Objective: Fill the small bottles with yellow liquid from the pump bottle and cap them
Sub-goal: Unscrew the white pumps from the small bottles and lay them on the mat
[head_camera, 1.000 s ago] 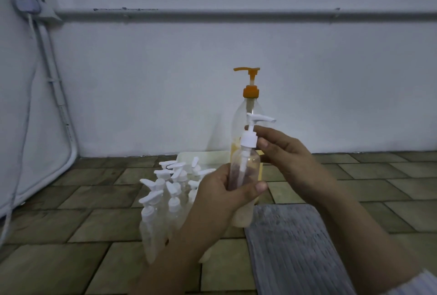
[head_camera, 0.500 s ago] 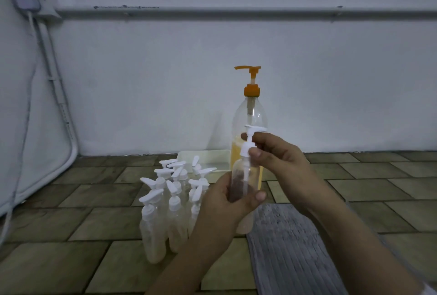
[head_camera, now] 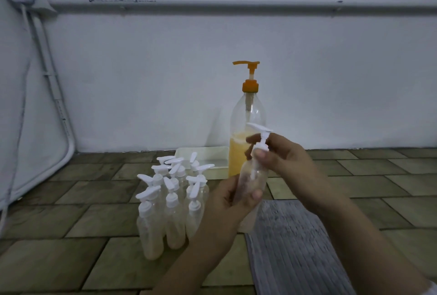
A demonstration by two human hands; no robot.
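Note:
My left hand grips a small clear bottle around its lower body, holding it slightly tilted above the floor. My right hand pinches the white pump cap that sits on the bottle's neck, its tube reaching down inside. Right behind stands the tall pump bottle with an orange pump head, about a third full of yellow liquid. To the left, several capped small bottles stand clustered on the floor.
A shallow pale tray lies behind the cluster by the white wall. A grey ribbed mat covers the tiled floor under my right arm. A white conduit and cable run down the wall at left.
The white pump cap has gone down into the small bottle and now sits at its neck. My right hand's fingers have turned around the cap. Both hands have dropped slightly.

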